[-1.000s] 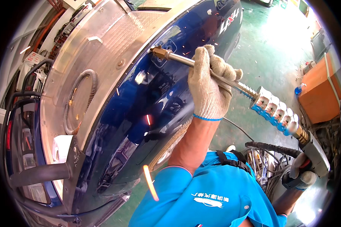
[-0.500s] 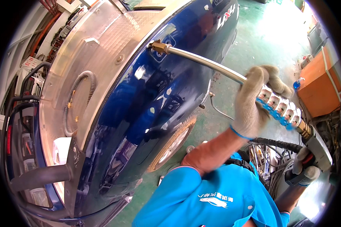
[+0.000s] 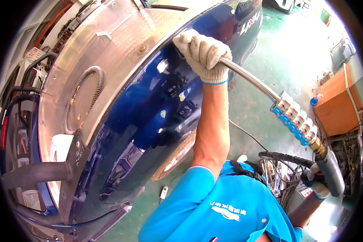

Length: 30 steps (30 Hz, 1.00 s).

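1 silver rod (image 3: pixel 252 80) with ridged sleeve (image 3: pixel 295 118), aslant between grey handle (image 3: pixel 331 173) and blue panel (image 3: pixel 151 115)

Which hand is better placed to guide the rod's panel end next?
Likely the left hand: it clasps the metal rod near the blue panel; the right hand holds the far grey handle.

A blue bottle (image 3: pixel 314 100) is just beside an orange box (image 3: pixel 337 105), a white vehicle (image 3: pixel 283 4) well apart on green floor (image 3: pixel 266 131).

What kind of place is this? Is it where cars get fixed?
Probably, yes: it looks like a vehicle repair workshop. A blue pickup stands close by, a gloved left hand grips a long metal tool at its side, and part of a white car shows farther off.
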Each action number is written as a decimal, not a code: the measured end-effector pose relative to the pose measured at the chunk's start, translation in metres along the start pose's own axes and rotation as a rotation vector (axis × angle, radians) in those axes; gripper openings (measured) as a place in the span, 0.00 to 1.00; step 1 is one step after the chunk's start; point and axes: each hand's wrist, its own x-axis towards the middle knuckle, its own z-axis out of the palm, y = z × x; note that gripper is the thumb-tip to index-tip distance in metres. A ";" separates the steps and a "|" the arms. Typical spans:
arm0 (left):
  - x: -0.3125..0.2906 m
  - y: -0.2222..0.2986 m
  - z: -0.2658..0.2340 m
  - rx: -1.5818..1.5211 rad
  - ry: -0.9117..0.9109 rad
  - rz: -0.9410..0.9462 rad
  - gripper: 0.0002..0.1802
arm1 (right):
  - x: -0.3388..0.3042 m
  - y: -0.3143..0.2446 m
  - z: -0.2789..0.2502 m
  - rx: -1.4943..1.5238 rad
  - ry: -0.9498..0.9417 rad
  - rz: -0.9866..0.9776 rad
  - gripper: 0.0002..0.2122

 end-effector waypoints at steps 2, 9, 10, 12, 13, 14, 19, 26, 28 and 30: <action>0.002 0.005 0.009 0.042 0.063 -0.039 0.27 | 0.005 -0.014 0.008 0.010 -0.012 -0.004 0.28; -0.025 -0.027 0.061 0.461 0.828 0.090 0.21 | -0.044 0.008 0.011 0.793 0.231 0.360 0.30; -0.034 -0.029 0.065 0.461 0.838 0.104 0.21 | -0.055 0.010 0.012 0.760 0.231 0.369 0.31; -0.056 -0.011 0.074 0.492 0.786 0.075 0.20 | -0.074 0.018 0.031 0.767 0.232 0.361 0.32; -0.062 -0.007 0.082 0.533 0.845 0.104 0.20 | -0.083 0.023 0.040 0.765 0.233 0.358 0.32; -0.067 -0.003 0.087 0.567 0.909 0.136 0.20 | -0.083 0.020 0.051 0.782 0.272 0.376 0.32; -0.065 0.010 0.084 0.557 0.855 0.073 0.20 | -0.082 0.026 0.064 0.891 0.213 0.409 0.33; -0.062 0.015 0.078 0.555 0.897 0.075 0.19 | -0.069 0.018 0.068 0.828 0.168 0.426 0.30; -0.060 0.013 0.079 0.564 0.906 0.073 0.20 | -0.068 0.017 0.068 0.808 0.167 0.420 0.30; -0.059 0.013 0.080 0.563 0.907 0.068 0.20 | -0.070 0.019 0.066 0.775 0.176 0.413 0.32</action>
